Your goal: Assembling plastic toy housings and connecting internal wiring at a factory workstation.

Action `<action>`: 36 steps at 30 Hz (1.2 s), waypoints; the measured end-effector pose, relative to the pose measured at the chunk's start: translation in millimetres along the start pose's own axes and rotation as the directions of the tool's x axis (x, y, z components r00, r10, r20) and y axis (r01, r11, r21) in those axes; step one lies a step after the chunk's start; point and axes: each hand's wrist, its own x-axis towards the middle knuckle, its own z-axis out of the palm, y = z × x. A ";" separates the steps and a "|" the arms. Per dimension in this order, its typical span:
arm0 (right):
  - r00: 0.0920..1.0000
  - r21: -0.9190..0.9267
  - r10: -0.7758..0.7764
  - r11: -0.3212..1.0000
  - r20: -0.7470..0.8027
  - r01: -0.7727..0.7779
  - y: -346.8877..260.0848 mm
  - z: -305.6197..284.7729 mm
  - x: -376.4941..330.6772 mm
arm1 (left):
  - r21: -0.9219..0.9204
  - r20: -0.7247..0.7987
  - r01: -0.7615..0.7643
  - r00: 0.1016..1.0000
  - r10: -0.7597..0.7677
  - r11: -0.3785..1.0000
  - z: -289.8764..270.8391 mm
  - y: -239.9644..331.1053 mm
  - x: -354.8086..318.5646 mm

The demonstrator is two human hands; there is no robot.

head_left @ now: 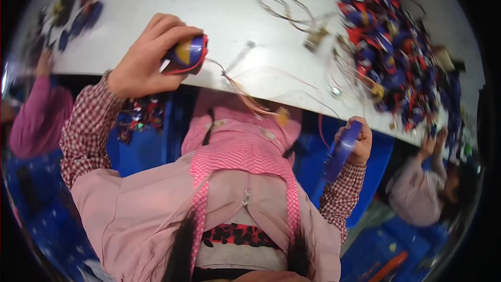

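Observation:
My left hand (151, 55) is closed around a small rounded part (192, 51), purple with a yellow patch and a red rim, held above the table's near edge. Thin wires (242, 94) run from it toward a small yellowish connector (282, 116) that dangles over my lap. Lower and to the right, my right hand (361, 143) grips a purple curved plastic piece (343, 149), smeared by motion. A thin red wire (321, 133) hangs beside that piece; where it ends I cannot tell.
A large pile of purple and red parts (389, 47) covers the right of the white table (229, 0). Loose cables (284, 13) lie near it. Blue bins (141, 151) stand below the edge, one holding similar parts. Co-workers sit at left (44, 115) and right (417, 190).

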 end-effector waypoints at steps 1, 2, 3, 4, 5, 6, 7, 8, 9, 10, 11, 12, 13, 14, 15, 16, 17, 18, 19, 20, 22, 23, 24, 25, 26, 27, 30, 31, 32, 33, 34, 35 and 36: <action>0.996 0.114 -0.003 0.993 0.090 -0.007 9.8 1.8 14.9 | 0.139 0.005 0.007 1.000 -0.007 0.990 4.1 -16.6 -8.8; 0.990 0.128 0.012 0.991 0.140 -0.030 19.1 9.8 30.8 | 0.281 0.019 0.015 1.000 -0.021 0.960 7.7 -31.3 -16.8; 0.998 0.080 0.043 0.996 0.034 -0.046 28.3 25.5 47.3 | 0.332 0.001 0.036 0.999 -0.039 0.943 10.8 -45.6 -25.9; 0.995 0.029 0.068 0.997 -0.077 -0.066 36.6 41.9 61.7 | 0.380 -0.013 0.055 0.998 -0.054 0.923 14.5 -60.5 -32.7; 0.977 -0.026 0.080 0.996 -0.199 -0.087 43.5 52.4 72.3 | 0.428 -0.011 0.054 0.998 -0.054 0.902 19.1 -76.1 -34.0; 0.982 -0.017 0.098 0.995 -0.160 -0.102 47.5 58.5 80.9 | 0.475 -0.003 0.052 0.998 -0.058 0.878 19.7 -88.0 -35.9; 0.968 -0.065 0.121 0.988 -0.218 -0.138 49.5 61.6 87.8 | 0.489 -0.016 0.086 0.996 -0.090 0.868 21.5 -99.1 -36.1; 0.950 -0.117 0.135 0.978 -0.283 -0.173 49.6 64.8 94.1 | 0.517 0.014 0.045 0.998 -0.061 0.855 22.9 -109.5 -34.3; 0.923 -0.169 0.132 0.964 -0.362 -0.204 50.9 66.5 100.4 | 0.536 0.050 -0.013 0.999 -0.016 0.844 23.6 -119.0 -29.7; 0.923 -0.171 0.135 0.963 -0.359 -0.207 54.4 69.1 106.1 | 0.535 0.048 -0.008 0.999 -0.021 0.845 21.5 -125.0 -27.5; 0.929 -0.217 0.113 0.956 -0.354 -0.199 58.7 69.4 109.5 | 0.525 0.090 0.026 0.992 -0.086 0.851 19.5 -126.4 -26.3; 0.932 -0.264 0.089 0.946 -0.352 -0.190 62.7 69.2 112.1 | 0.512 0.135 0.057 0.980 -0.146 0.857 18.0 -127.0 -24.6; 0.927 -0.315 0.070 0.929 -0.369 -0.195 61.0 65.2 113.2 | 0.482 0.191 0.081 0.962 -0.195 0.873 22.9 -129.0 -16.9; 0.920 -0.328 0.065 0.923 -0.387 -0.203 59.3 64.0 115.5 | 0.462 0.193 0.071 0.965 -0.179 0.884 20.7 -130.3 -19.3; 0.926 -0.371 0.058 0.906 -0.374 -0.206 59.2 65.1 119.6 | 0.469 0.194 0.060 0.966 -0.169 0.881 18.9 -129.3 -21.6; 0.929 -0.405 0.052 0.890 -0.367 -0.210 62.2 67.7 121.6 | 0.477 0.203 0.042 0.967 -0.157 0.878 17.7 -127.8 -23.3; 0.933 -0.439 0.048 0.873 -0.357 -0.213 62.0 67.2 121.5 | 0.488 0.210 0.026 0.967 -0.146 0.873 17.0 -124.8 -23.3; 0.928 -0.443 0.048 0.869 -0.370 -0.221 60.9 66.9 120.7 | 0.501 0.214 0.018 0.966 -0.144 0.865 14.7 -122.1 -25.2; 0.928 -0.448 0.072 0.860 -0.365 -0.243 59.6 66.4 120.4 | 0.518 0.215 0.013 0.966 -0.145 0.855 14.0 -118.2 -26.7; 0.929 -0.453 0.097 0.852 -0.356 -0.263 58.4 66.0 120.2 | 0.536 0.215 0.011 0.965 -0.149 0.844 14.4 -114.5 -26.8; 0.932 -0.457 0.130 0.843 -0.339 -0.284 55.6 63.6 120.5 | 0.557 0.212 0.019 0.963 -0.165 0.830 11.7 -106.2 -27.6; 0.928 -0.499 0.137 0.810 -0.347 -0.307 53.9 58.1 123.2 | 0.563 0.186 0.029 0.969 -0.161 0.826 10.4 -102.9 -27.9; 0.924 -0.540 0.144 0.775 -0.354 -0.328 51.7 52.7 125.4 | 0.570 0.161 0.040 0.974 -0.159 0.821 9.7 -100.1 -27.4; 0.920 -0.579 0.150 0.738 -0.361 -0.347 50.8 49.8 127.3 | 0.577 0.136 0.050 0.978 -0.156 0.815 9.4 -98.7 -26.8; 0.924 -0.578 0.161 0.739 -0.348 -0.346 50.3 49.4 127.7 | 0.583 0.133 0.064 0.976 -0.173 0.810 9.3 -98.4 -24.9; 0.910 -0.584 0.186 0.716 -0.370 -0.383 48.9 49.9 126.4 | 0.603 0.122 0.034 0.983 -0.135 0.797 9.4 -99.1 -21.0; 0.882 -0.596 0.236 0.664 -0.407 -0.452 37.2 57.8 120.8 | 0.646 0.102 -0.018 0.993 -0.063 0.763 10.6 -102.3 -9.3; 0.861 -0.743 0.304 0.438 -0.407 -0.506 29.8 61.4 119.9 | 0.690 0.115 -0.063 0.993 -0.023 0.721 12.4 -106.9 -4.9; 0.831 -0.841 0.362 0.183 -0.423 -0.508 22.6 65.4 119.4 | 0.730 0.132 -0.110 0.991 0.019 0.675 14.5 -112.7 -0.3; 0.792 -0.883 0.408 -0.084 -0.454 -0.463 16.1 69.1 118.5 | 0.764 0.153 -0.157 0.986 0.060 0.626 17.7 -117.0 3.6; 0.793 -0.885 0.412 -0.081 -0.448 -0.458 12.7 74.9 120.6 | 0.766 0.154 -0.154 0.987 0.054 0.624 20.5 -120.1 7.6; 0.984 -0.988 0.163 -0.149 -0.066 -0.041 12.2 83.4 126.0 | 0.783 0.175 -0.152 0.984 0.021 0.603 23.2 -122.9 11.4; 0.928 -0.889 -0.054 -0.314 0.369 0.335 13.1 93.8 131.4 | 0.796 0.201 -0.163 0.979 -0.001 0.583 24.8 -127.2 17.0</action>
